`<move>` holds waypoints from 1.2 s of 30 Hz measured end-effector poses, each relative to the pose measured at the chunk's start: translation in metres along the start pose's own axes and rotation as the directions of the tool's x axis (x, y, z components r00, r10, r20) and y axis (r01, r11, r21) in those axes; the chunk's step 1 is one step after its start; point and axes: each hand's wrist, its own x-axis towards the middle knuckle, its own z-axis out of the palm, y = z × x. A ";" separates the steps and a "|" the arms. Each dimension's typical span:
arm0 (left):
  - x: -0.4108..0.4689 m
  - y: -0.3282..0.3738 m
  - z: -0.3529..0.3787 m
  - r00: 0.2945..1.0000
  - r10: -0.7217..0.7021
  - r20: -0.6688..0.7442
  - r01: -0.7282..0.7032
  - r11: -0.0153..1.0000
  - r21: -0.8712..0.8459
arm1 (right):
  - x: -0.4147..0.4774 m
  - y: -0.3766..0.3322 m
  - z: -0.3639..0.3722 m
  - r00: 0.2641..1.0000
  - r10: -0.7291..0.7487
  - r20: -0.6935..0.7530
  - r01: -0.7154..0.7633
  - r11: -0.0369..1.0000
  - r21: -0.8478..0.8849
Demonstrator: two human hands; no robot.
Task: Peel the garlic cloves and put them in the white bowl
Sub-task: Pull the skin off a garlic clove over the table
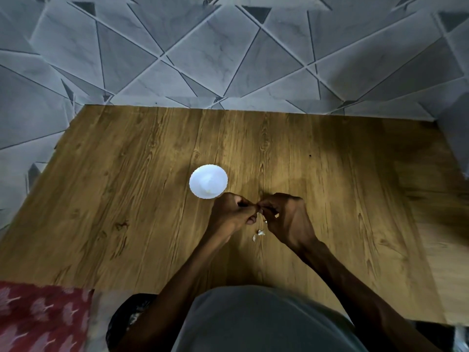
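Left hand: fingers curled, pinching a small pale garlic clove, mostly hidden.
Right hand: fingertips meet the left's, pinching the same clove.
Round white bowl: on the brown wood-grain table, just beyond the left hand.
Papery white peel scraps: on the table under the hands.

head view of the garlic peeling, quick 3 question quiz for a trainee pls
1. True or false: the white bowl stands to the right of both hands.
2. Where do the peel scraps lie? A) inside the bowl B) on the table, just nearer the person than the fingertips C) on a forearm
3. The left hand and the right hand both pinch the garlic clove. Which one is closer to the bowl?
Key: 1 false; 2 B; 3 the left hand.
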 end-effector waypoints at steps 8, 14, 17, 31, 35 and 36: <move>-0.002 0.005 -0.008 0.991 -0.075 0.109 0.091 0.984 -0.152 | 0.005 0.011 0.000 0.983 0.182 0.034 -0.185 0.952 0.244; -0.001 0.003 -0.010 0.984 -0.106 0.144 0.134 0.970 -0.203 | 0.004 0.019 0.005 0.956 0.264 0.127 -0.293 0.875 0.386; 0.000 0.002 -0.009 0.981 -0.107 0.163 0.141 0.966 -0.217 | 0.004 0.021 0.006 0.942 0.291 0.168 -0.336 0.827 0.451; 0.006 -0.030 0.001 0.996 -0.004 0.093 -0.012 0.985 0.173 | 0.000 0.038 -0.001 0.742 0.487 0.460 -0.628 0.265 0.732; 0.015 -0.044 0.012 0.994 0.105 0.044 -0.114 0.907 0.407 | -0.004 0.046 0.001 0.723 0.474 0.503 -0.640 0.184 0.746; 0.018 -0.046 0.015 0.993 0.113 0.045 -0.121 0.902 0.414 | -0.005 0.048 0.001 0.714 0.478 0.512 -0.646 0.167 0.744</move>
